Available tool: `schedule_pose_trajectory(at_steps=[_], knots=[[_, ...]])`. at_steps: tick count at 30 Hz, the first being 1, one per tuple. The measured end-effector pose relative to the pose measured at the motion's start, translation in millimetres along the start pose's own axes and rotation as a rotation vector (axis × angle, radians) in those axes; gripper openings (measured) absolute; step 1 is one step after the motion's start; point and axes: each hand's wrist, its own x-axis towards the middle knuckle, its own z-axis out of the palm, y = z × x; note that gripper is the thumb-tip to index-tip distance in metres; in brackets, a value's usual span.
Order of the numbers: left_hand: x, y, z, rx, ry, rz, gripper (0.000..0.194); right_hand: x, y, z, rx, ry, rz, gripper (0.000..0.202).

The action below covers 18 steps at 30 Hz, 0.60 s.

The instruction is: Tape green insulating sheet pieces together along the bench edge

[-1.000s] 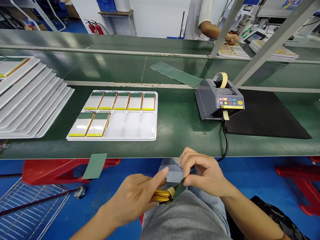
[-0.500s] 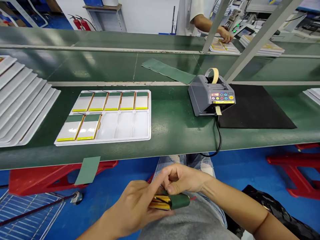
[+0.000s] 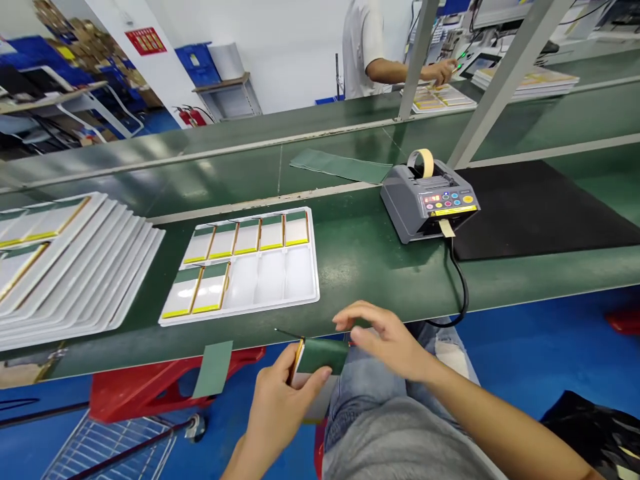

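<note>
My left hand (image 3: 283,397) grips a flat white pack (image 3: 320,360) with a green band along its top and a thin dark wire sticking out at its upper left corner. Just right of the pack, my right hand (image 3: 387,343) is raised with its fingers apart and nothing in them. Beyond my hands lies a white tray (image 3: 270,279) with similar packs: its back row is filled and two packs sit at the left of the front row. A grey tape dispenser (image 3: 425,203) stands right of the tray, a short piece of tape (image 3: 447,228) sticking out of its front.
Stacked white trays (image 3: 115,267) stand at the left. A black mat (image 3: 540,207) lies right of the dispenser, whose black cable (image 3: 464,287) hangs over the bench edge. Green strips (image 3: 340,165) lie behind. Across the bench, a person (image 3: 365,53) reaches over another tray.
My right hand has come off the pack and opened. The pack, seen end-on before, now shows its flat face in my left hand. The view has tilted and shifted.
</note>
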Motion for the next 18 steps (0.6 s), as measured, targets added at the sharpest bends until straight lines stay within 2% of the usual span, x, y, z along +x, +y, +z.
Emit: schedule_pose_trajectory(at_steps=[2,4,6,9,11,12,15,18], knots=[[1,1,-0.2,-0.010,0.031,-0.011,0.026,-3,-6,7,-0.189,0.013,-0.154,0.024],[0,1,1.7,-0.047,0.036,-0.022,0.026,-5,-6,18,-0.301,0.093,-0.248,0.026],[0,-1,3.0,-0.081,0.023,-0.044,0.027,-3,-1,27,-0.336,0.126,-0.253,0.025],[7,-9,-6.1,-0.060,0.014,-0.071,0.027,0,8,29,-0.415,0.023,-0.205,0.029],[22,-18,-25.7,0.044,0.071,-0.120,0.031,1,16,20,-0.501,0.013,-0.184,0.038],[33,-23,-40.0,0.117,0.117,-0.162,0.035,0,21,12,-0.542,0.057,-0.177,0.041],[71,-40,-93.2,0.240,0.208,-0.255,0.048,-7,41,-14,-0.633,0.293,-0.147,0.033],[113,-56,-140.9,0.298,0.174,-0.296,0.047,-18,64,-37,-0.712,0.436,-0.121,0.023]])
